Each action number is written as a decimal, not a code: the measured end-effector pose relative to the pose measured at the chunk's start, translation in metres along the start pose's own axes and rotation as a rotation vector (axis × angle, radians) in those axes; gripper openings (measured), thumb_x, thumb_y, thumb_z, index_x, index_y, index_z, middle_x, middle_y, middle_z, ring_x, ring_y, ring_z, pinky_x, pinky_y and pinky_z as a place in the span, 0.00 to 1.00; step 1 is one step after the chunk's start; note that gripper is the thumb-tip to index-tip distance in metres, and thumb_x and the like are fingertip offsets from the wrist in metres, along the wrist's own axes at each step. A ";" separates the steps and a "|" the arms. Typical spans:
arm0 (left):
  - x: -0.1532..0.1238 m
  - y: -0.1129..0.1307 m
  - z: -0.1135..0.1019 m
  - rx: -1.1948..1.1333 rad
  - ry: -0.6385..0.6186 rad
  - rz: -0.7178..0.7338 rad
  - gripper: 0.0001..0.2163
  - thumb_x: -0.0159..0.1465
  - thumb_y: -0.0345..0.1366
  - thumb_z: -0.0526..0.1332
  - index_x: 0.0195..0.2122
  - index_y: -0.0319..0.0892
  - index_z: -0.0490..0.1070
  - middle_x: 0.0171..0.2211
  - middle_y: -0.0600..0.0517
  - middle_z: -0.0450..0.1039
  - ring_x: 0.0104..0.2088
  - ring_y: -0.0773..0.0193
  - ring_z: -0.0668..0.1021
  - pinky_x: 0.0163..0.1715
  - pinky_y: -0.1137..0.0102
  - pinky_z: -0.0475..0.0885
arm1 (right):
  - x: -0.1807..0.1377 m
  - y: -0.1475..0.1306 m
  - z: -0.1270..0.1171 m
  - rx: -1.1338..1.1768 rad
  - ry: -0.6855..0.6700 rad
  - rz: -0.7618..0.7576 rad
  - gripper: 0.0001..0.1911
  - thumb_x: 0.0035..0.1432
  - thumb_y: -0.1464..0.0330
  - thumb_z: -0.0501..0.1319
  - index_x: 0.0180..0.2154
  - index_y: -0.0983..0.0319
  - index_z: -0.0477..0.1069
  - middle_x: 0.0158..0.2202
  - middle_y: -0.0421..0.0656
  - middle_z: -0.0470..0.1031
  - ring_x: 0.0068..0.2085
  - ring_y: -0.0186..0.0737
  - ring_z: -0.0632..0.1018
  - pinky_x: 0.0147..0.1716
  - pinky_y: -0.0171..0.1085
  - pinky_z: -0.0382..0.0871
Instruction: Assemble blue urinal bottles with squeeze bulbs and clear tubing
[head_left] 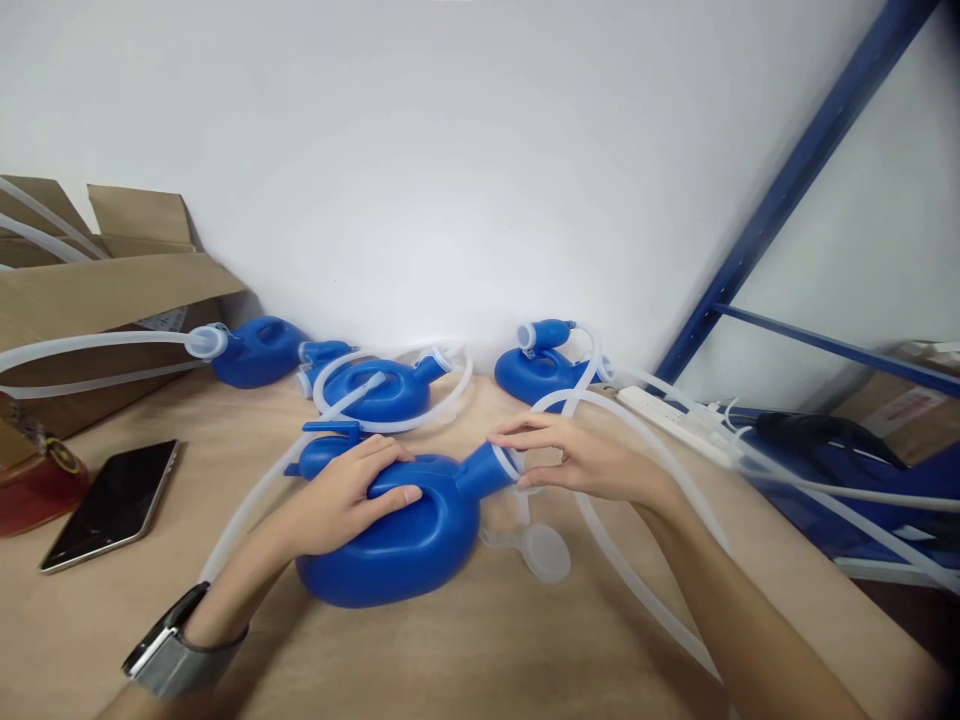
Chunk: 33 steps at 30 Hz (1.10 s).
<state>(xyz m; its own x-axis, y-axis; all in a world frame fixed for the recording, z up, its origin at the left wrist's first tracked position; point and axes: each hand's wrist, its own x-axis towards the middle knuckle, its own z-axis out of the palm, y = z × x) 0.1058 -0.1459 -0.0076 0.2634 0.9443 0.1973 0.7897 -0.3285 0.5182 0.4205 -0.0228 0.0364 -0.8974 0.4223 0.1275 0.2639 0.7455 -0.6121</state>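
Observation:
A blue plastic bottle (409, 545) with an angled neck lies on the wooden table (465, 650) in front of me. My left hand (345, 495) rests on top of it, fingers wrapped round its handle. My right hand (577, 460) is at the bottle's neck, fingertips pinching the translucent tube fitting (512, 463) on the spout. A clear tube (637, 580) loops from there past my right wrist. A translucent cap (544, 552) lies on the table just below the neck.
Three more blue bottles (375, 390) (259, 352) (540, 370) with tubes lie near the wall. A phone (112, 503) lies at left, beside a cardboard box (97, 300). A white power strip (675, 420) and blue shelf frame (787, 180) are on the right.

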 end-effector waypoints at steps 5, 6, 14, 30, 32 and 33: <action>0.001 0.004 0.001 0.013 -0.007 -0.047 0.24 0.70 0.60 0.55 0.53 0.48 0.76 0.53 0.49 0.79 0.54 0.49 0.78 0.57 0.58 0.71 | -0.001 0.003 0.003 -0.019 0.010 -0.029 0.27 0.65 0.58 0.68 0.64 0.50 0.72 0.63 0.47 0.73 0.60 0.49 0.75 0.56 0.46 0.73; 0.001 0.004 0.001 0.019 -0.010 -0.060 0.25 0.70 0.61 0.55 0.54 0.48 0.76 0.54 0.48 0.79 0.54 0.48 0.78 0.58 0.57 0.71 | -0.001 0.004 0.003 -0.023 0.004 -0.030 0.27 0.66 0.58 0.67 0.64 0.50 0.72 0.63 0.47 0.73 0.60 0.50 0.75 0.56 0.46 0.73; 0.002 0.005 0.002 0.068 0.000 -0.060 0.26 0.70 0.61 0.53 0.54 0.49 0.77 0.53 0.48 0.81 0.53 0.46 0.80 0.56 0.56 0.73 | -0.002 0.007 0.006 0.001 -0.012 -0.004 0.27 0.66 0.56 0.66 0.65 0.48 0.71 0.61 0.48 0.72 0.57 0.49 0.76 0.52 0.45 0.76; 0.002 0.006 0.001 0.074 -0.032 -0.083 0.26 0.71 0.62 0.52 0.56 0.51 0.76 0.53 0.50 0.80 0.51 0.47 0.80 0.50 0.59 0.73 | -0.001 0.020 0.015 0.127 0.033 -0.029 0.28 0.63 0.57 0.70 0.63 0.47 0.72 0.54 0.46 0.72 0.49 0.43 0.74 0.45 0.41 0.77; 0.002 0.006 0.002 0.074 -0.024 -0.079 0.26 0.71 0.62 0.52 0.56 0.51 0.76 0.53 0.50 0.81 0.51 0.47 0.80 0.50 0.60 0.73 | -0.001 0.017 0.014 0.106 0.041 -0.033 0.28 0.63 0.56 0.69 0.63 0.48 0.73 0.53 0.46 0.73 0.49 0.43 0.75 0.45 0.41 0.77; 0.002 0.006 0.002 0.075 -0.022 -0.079 0.26 0.71 0.61 0.52 0.56 0.51 0.77 0.53 0.50 0.81 0.51 0.47 0.80 0.50 0.60 0.73 | -0.001 0.016 0.013 0.094 0.042 -0.031 0.27 0.64 0.56 0.69 0.63 0.48 0.73 0.53 0.47 0.73 0.49 0.43 0.75 0.44 0.41 0.77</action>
<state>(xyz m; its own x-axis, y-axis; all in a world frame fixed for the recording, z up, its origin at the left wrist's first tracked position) 0.1122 -0.1463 -0.0055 0.2100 0.9677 0.1397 0.8474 -0.2514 0.4677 0.4206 -0.0185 0.0163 -0.8885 0.4223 0.1794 0.1997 0.7079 -0.6775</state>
